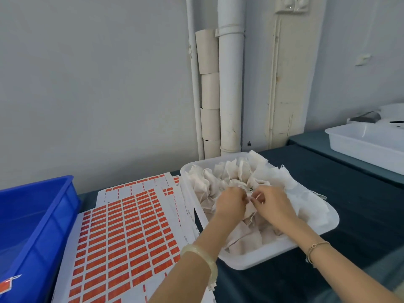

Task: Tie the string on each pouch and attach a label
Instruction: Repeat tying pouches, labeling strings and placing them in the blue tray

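Over the tray (240,262), our left hand (231,201) holds one pouch (250,209), right hand (273,202) pinches its string (258,196) — both grips clamped. Labels (131,232) lie leftward.

A: What carries everything here?

B: A table (328,193) under a dark teal cloth, filling the lower part of the view.

A: And what lies on it?

B: At 8 o'clock, a blue plastic crate (32,215). At 7 o'clock, overlapping label sheets (126,237) with rows of orange-red stickers lie flat, just beside a white tray (323,228) at 5 o'clock. At 3 o'clock, well apart, a second white tray (360,147) rests on a neighbouring teal surface.
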`<state>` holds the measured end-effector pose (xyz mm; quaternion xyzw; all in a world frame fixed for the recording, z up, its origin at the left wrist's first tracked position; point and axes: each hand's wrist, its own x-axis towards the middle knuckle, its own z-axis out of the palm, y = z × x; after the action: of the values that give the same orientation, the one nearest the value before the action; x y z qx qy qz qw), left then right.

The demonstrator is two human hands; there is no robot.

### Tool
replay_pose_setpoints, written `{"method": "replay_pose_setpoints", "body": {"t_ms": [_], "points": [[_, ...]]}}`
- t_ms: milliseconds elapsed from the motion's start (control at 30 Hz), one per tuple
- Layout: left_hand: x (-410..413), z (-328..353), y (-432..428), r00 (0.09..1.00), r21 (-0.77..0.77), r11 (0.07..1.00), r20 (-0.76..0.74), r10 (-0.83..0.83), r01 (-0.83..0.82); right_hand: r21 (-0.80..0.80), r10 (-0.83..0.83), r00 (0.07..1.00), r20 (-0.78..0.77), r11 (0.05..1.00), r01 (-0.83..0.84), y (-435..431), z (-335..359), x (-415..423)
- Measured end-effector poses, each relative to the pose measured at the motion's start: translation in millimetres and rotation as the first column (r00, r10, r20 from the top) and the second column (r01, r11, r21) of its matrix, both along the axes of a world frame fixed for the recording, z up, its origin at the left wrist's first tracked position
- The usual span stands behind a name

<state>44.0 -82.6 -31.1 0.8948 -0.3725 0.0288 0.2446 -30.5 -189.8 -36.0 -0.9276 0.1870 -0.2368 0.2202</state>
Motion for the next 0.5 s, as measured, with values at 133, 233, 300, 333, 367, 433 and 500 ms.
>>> {"method": "replay_pose_setpoints", "body": {"t_ms": [133,233,300,333,367,433,500], "points": [[7,5,21,0.996,-0.196,0.98,-0.09,0.01,-0.027,0.174,0.072,0.996,0.045,0.982,-0.079,2,7,-3],[11,9,38,0.981,-0.334,0.94,-0.196,0.008,-0.074,0.276,0.072,0.992,0.104,0.956,-0.098,9,13,-5],[12,11,49,0.967,-0.386,0.918,-0.256,-0.016,-0.087,0.349,0.068,0.983,0.17,0.929,-0.125,14,19,-8],[11,12,53,0.96,-0.401,0.912,-0.277,-0.029,-0.088,0.369,0.077,0.977,0.199,0.918,-0.147,16,23,-9],[10,12,56,0.956,-0.409,0.909,-0.289,-0.04,-0.086,0.381,0.088,0.971,0.221,0.909,-0.169,18,27,-10],[6,12,62,0.955,-0.413,0.907,-0.293,-0.043,-0.086,0.396,0.122,0.964,0.235,0.894,-0.21,22,35,-12],[3,13,68,0.958,-0.412,0.908,-0.284,-0.046,-0.078,0.418,0.171,0.96,0.22,0.873,-0.251,25,42,-14]]}}
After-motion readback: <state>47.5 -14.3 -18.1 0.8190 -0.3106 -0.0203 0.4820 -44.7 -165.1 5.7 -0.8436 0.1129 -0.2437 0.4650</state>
